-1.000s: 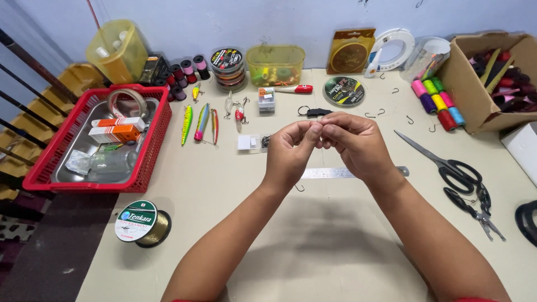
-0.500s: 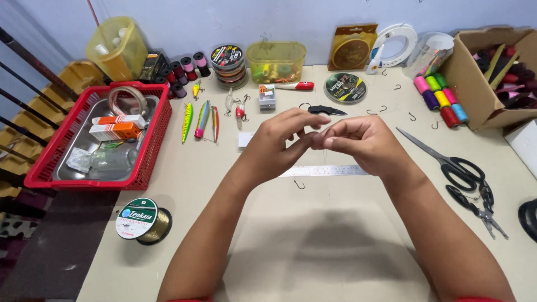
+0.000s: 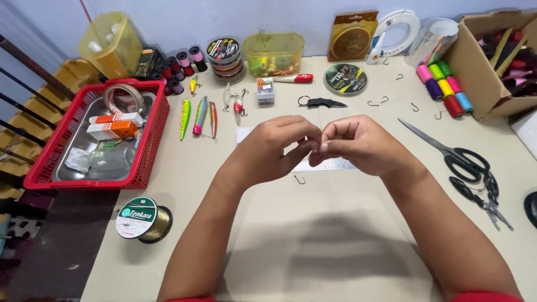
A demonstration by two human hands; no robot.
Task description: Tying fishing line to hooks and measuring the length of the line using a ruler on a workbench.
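Both hands have drawn closer together since half a second ago, the left fingers curling in from their spread pose until the fingertips of the two hands meet above the table (image 3: 335,235). That beige table carries everything: a red basket (image 3: 154,140) at the far left holding a metal tray and orange boxes, and a cardboard box (image 3: 475,72) of coloured pieces at the far right. Black-handled scissors (image 3: 447,154) lie right of the hands, with small pliers (image 3: 488,200) just beside their handles. A spool of gold line (image 3: 144,219) sits near the left forearm.

Over the middle, the left hand (image 3: 268,151) and the right hand (image 3: 363,142) pinch narrowly at one spot, fingertips touching; whatever they pinch is too small to make out. A steel ruler (image 3: 330,164) lies partly hidden under them. Beyond the hands rest painted fishing lures (image 3: 198,116) and a small black knife (image 3: 324,102). One bare hook (image 3: 300,179) lies on the table just below the left hand.
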